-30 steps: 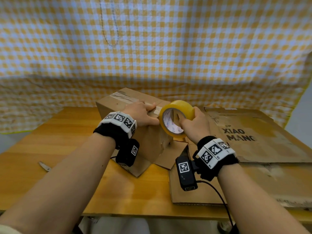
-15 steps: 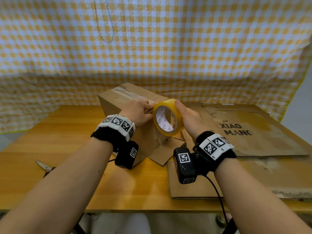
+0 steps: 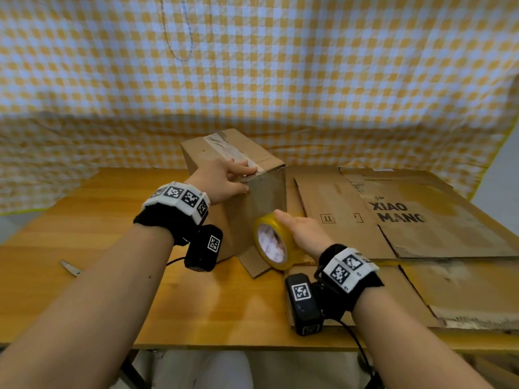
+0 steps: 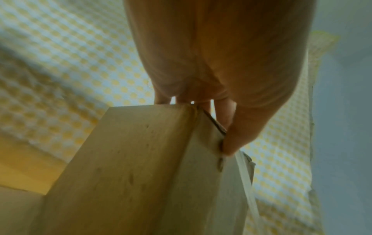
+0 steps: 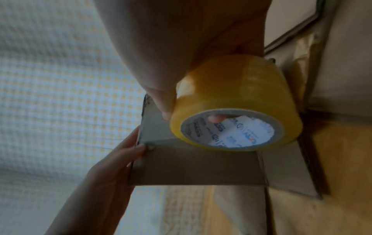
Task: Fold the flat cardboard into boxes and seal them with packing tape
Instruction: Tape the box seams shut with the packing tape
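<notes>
A brown cardboard box [image 3: 196,153] stands upright on the wooden table [image 3: 98,220], with a strip of clear tape [image 3: 224,148] along its top. My left hand [image 3: 248,179] clamps the box's near top corner, fingers flat on the tape end, thumb on the front face [image 4: 229,143]. My right hand [image 3: 292,228] grips the yellow tape roll [image 3: 271,245] low against that front face, thumb outside and a finger inside the core [image 5: 216,118]. A bottom flap [image 3: 252,265] sticks out under the roll. I cannot make out tape stretched between corner and roll.
Flattened cardboard sheets [image 3: 407,214], one printed "XIAO MANG", cover the table's right half. Scissors [image 3: 70,268] lie near the left front edge. A yellow checked cloth [image 3: 252,66] hangs behind the table.
My right hand has drawn the tape roll from the box's top corner down its front face to near the table. The left hand has stayed on the top corner.
</notes>
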